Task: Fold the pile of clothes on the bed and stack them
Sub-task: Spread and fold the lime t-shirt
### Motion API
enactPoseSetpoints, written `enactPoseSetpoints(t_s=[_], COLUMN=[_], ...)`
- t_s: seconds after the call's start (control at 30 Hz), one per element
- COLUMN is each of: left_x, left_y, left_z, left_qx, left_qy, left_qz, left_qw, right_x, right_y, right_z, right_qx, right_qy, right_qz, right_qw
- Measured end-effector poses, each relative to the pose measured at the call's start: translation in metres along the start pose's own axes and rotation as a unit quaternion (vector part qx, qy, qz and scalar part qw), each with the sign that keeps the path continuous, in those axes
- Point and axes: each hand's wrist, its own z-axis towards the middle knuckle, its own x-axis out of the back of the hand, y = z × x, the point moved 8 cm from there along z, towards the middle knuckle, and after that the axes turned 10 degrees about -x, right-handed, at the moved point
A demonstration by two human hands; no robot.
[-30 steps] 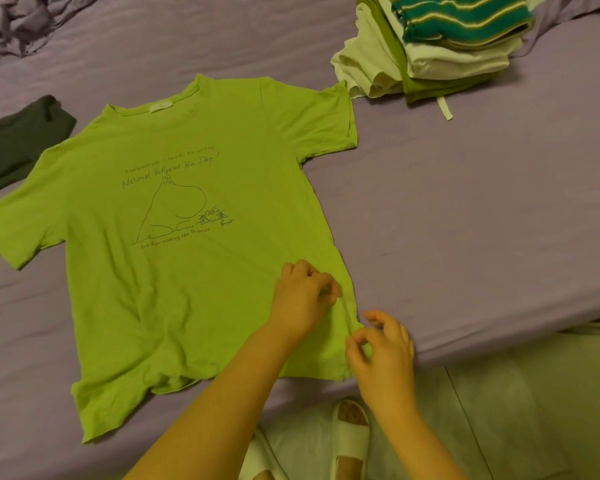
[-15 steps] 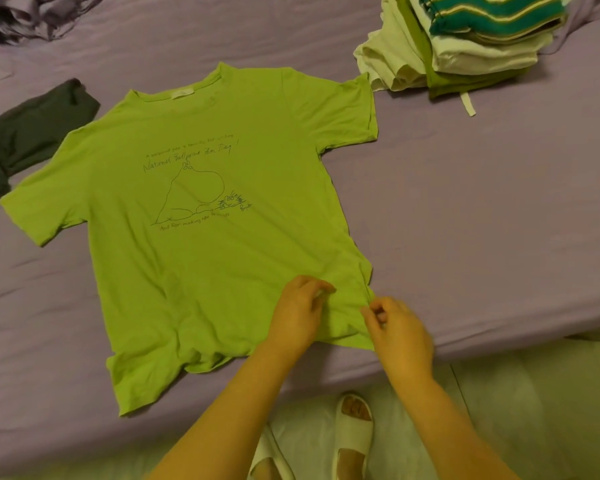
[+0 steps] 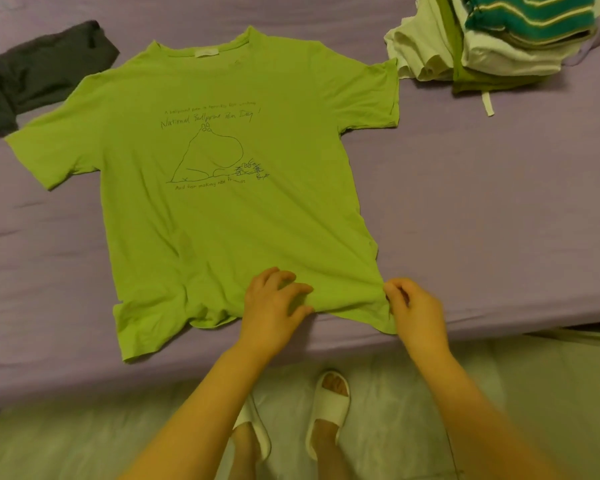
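Observation:
A lime green T-shirt (image 3: pixel 229 202) with a line drawing and handwriting lies face up and spread flat on the purple bed (image 3: pixel 482 209), collar away from me. My left hand (image 3: pixel 274 303) rests on its bottom hem near the middle, fingers spread over the cloth. My right hand (image 3: pixel 413 306) pinches the shirt's lower right corner at the bed's front edge. The hem's left part is still rumpled. A stack of folded clothes (image 3: pixel 492 39), with a teal striped piece on top, sits at the back right.
A dark grey garment (image 3: pixel 32 74) lies crumpled at the back left, touching the shirt's left sleeve area. The bed's front edge runs just below my hands. Beneath it are a pale floor and my feet in white slippers (image 3: pixel 329 403).
My right hand has taken hold of the shirt's lower right corner and drawn it out to the right. The left hand opened and now lies flat on the hem. The hem looks smoother.

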Motion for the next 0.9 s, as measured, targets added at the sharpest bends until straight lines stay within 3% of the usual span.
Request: enactPoseSetpoints(t_s=[0.2,0.43,0.5,0.57,0.63,0.7,0.77,0.83,0.9], left_x=[0.003,-0.003,-0.005,-0.006,-0.003,0.003,0.013,0.023,0.033], left_y=[-0.008,-0.022,-0.027,-0.031,-0.035,-0.043,-0.055,-0.07,-0.083], left_z=[-0.001,-0.005,-0.01,-0.015,-0.019,-0.024,-0.031,-0.04,-0.049], left_qx=[-0.007,0.001,0.002,-0.001,-0.003,0.005,0.028,0.052,0.065], left_qy=[-0.016,-0.059,-0.069,-0.079,-0.082,-0.084,-0.068,-0.05,-0.036], left_qz=[0.03,0.054,0.058,0.053,0.055,0.076,0.083,0.079,0.074], left_qw=[0.999,0.997,0.996,0.996,0.995,0.994,0.994,0.994,0.994], right_x=[0.011,0.01,0.009,-0.004,-0.032,-0.048,-0.049,-0.065,-0.095], right_y=[-0.018,0.014,-0.006,-0.031,-0.039,-0.033,-0.042,-0.071,-0.1], right_z=[0.007,0.028,0.017,0.0,-0.014,-0.016,-0.021,-0.035,-0.053], right_qx=[0.091,0.0,0.048,0.147,0.236,0.19,0.159,0.218,0.286], right_qy=[-0.028,0.011,0.08,0.093,0.023,-0.035,-0.006,0.001,-0.063], right_qz=[-0.086,-0.231,-0.266,-0.253,-0.295,-0.314,-0.296,-0.267,-0.219], right_qw=[0.992,0.973,0.96,0.952,0.925,0.93,0.942,0.939,0.931])
